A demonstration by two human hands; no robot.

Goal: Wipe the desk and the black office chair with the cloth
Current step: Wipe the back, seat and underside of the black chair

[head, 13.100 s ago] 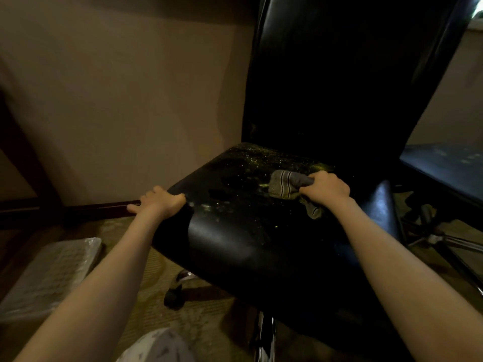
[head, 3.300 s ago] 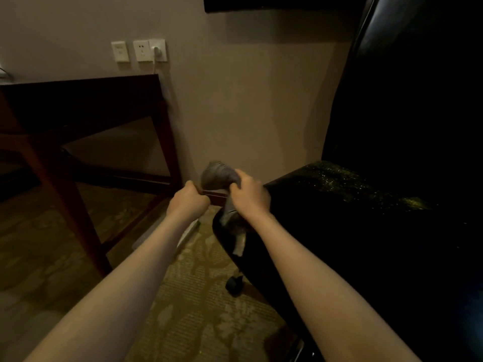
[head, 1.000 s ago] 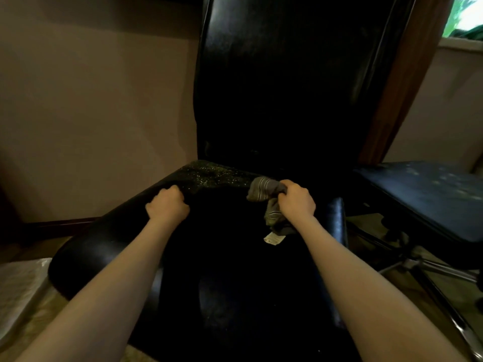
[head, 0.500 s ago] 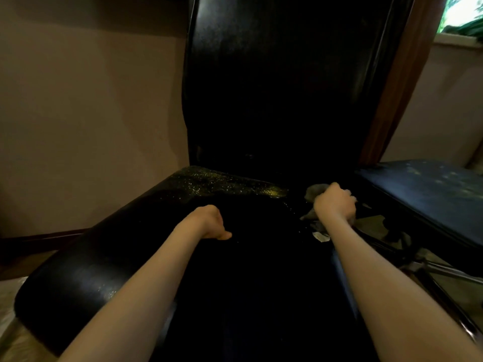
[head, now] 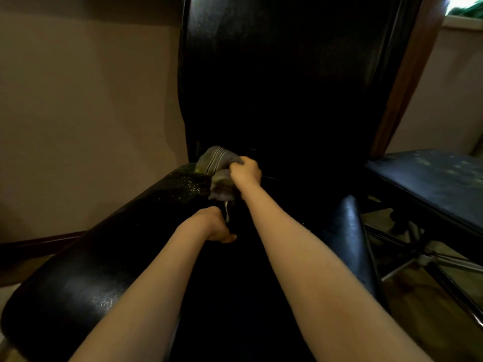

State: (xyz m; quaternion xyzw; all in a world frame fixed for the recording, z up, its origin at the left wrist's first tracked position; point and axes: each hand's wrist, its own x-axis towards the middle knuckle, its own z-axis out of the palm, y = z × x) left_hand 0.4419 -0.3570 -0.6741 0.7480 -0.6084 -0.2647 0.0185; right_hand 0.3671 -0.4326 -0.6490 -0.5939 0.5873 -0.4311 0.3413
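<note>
The black office chair (head: 109, 257) fills the middle of the view, its tall backrest rising ahead. Yellowish dust speckles the rear left of the seat. My right hand (head: 245, 169) grips a bunched grey striped cloth (head: 218, 167) and presses it on the seat at the foot of the backrest, by the dust. My left hand (head: 215, 227) rests on the middle of the seat with its fingers curled under, holding nothing that I can see. The desk is out of view.
A second dark chair seat (head: 431, 184) on a metal star base stands close on the right. A beige wall with a dark skirting board runs along the left. A brown wooden post rises behind the backrest on the right. Patterned carpet shows below.
My right hand has swept the cloth from the right edge of the seat leftward to the dusty rear left. My left hand moved slightly toward the seat's middle.
</note>
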